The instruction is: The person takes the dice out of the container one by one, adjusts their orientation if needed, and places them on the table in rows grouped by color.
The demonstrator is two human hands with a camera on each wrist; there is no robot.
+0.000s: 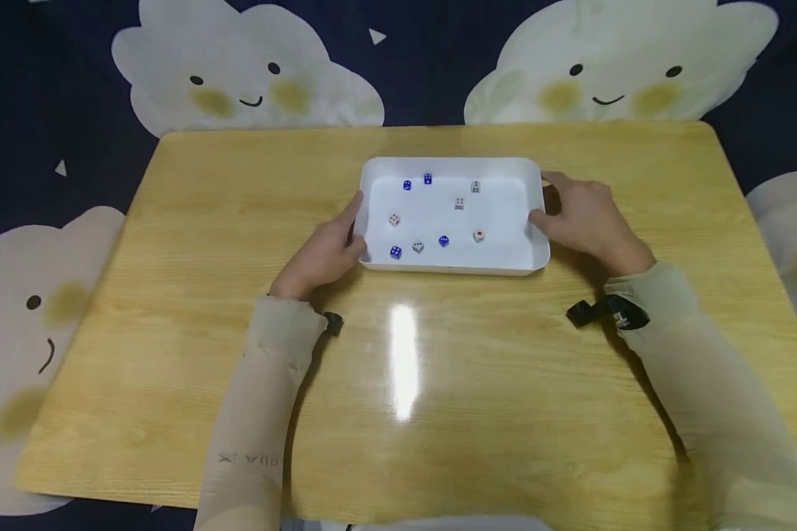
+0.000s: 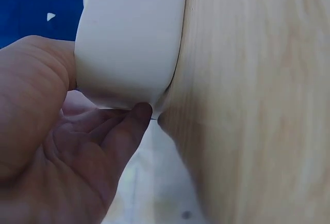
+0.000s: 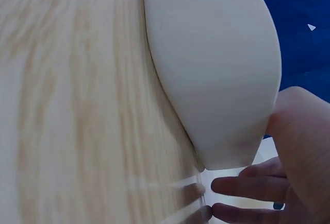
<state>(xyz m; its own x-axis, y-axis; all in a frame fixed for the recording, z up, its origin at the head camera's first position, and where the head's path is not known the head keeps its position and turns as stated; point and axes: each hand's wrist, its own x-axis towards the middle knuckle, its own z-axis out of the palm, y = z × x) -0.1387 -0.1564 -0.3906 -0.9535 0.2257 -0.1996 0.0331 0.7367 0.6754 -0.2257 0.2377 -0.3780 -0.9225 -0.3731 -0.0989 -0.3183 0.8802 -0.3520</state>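
Note:
A white rectangular tray [image 1: 505, 254] sits toward the back of the wooden table, with several small dice in it. Some are blue, like the blue die [image 1: 395, 252] near the front left corner; others are white, like the white die [image 1: 479, 236] showing a red dot. My left hand [image 1: 322, 254] grips the tray's left end, thumb at the rim. In the left wrist view, its fingers [image 2: 126, 131] lie against the outer wall low down. At the opposite end my right hand [image 1: 584, 217] holds the tray, its thumb over the rim and the other fingers outside the end wall.
The wooden table [image 1: 478, 413] reaches out on all sides of the tray, with a bright light reflection in front of it. Dark blue cloth with white cloud shapes [image 1: 252, 74] lies beyond the table's edges. Black straps with small devices [image 1: 627, 313] circle the wrists.

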